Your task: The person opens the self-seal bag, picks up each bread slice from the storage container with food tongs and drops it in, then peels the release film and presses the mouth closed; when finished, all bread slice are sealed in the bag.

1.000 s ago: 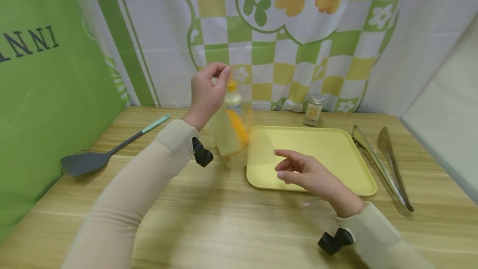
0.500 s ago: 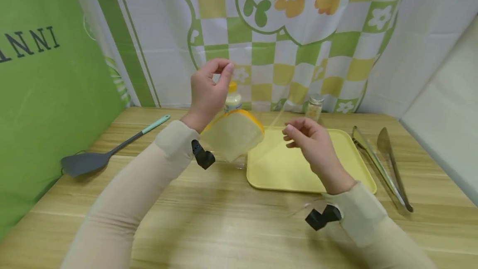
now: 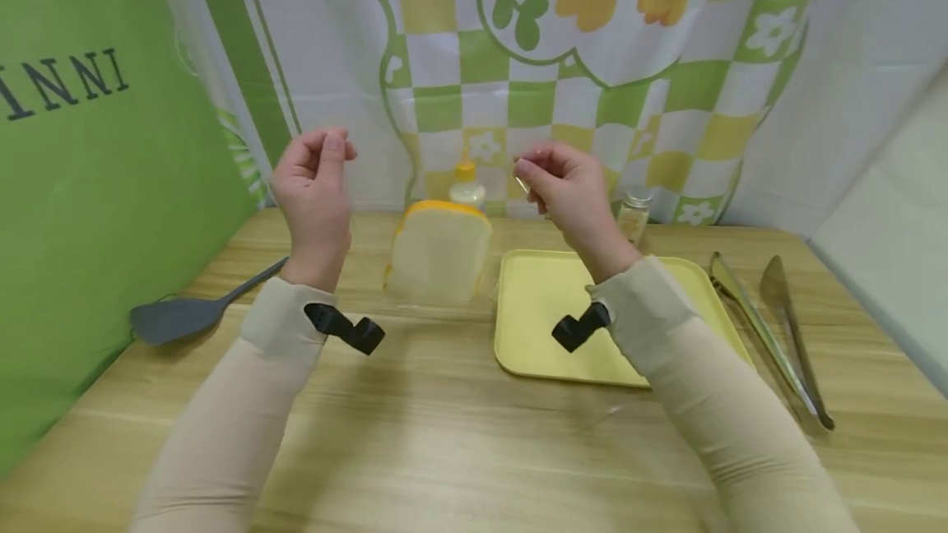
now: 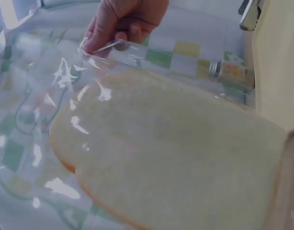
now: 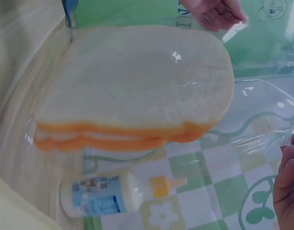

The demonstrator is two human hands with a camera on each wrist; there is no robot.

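Slices of toast bread [image 3: 440, 253] with orange crusts hang upright inside a clear plastic bag [image 4: 65, 76], between my two hands. My left hand [image 3: 314, 196], raised at the left, pinches one upper corner of the bag between thumb and fingers. Level with it on the other side, my right hand [image 3: 566, 192] pinches the opposite corner; the left wrist view shows the film pulled taut at its fingertips. In the right wrist view, two crust edges [image 5: 118, 136] lie one against the other, and my left hand [image 5: 216, 12] grips the film at the top.
A yellow tray [image 3: 518, 352] lies right of centre, with metal tongs [image 3: 770, 344] beyond its right edge. Behind the bread stands a squeeze bottle [image 5: 108, 191] with a yellow nozzle. A spice jar [image 3: 634, 216] stands behind the tray. At left lies a grey spatula [image 3: 178, 319].
My left hand has moved left; my right hand has risen and moved toward the back, going from open fingers to pinching the bag. The bread has swung round to face me, between the hands.
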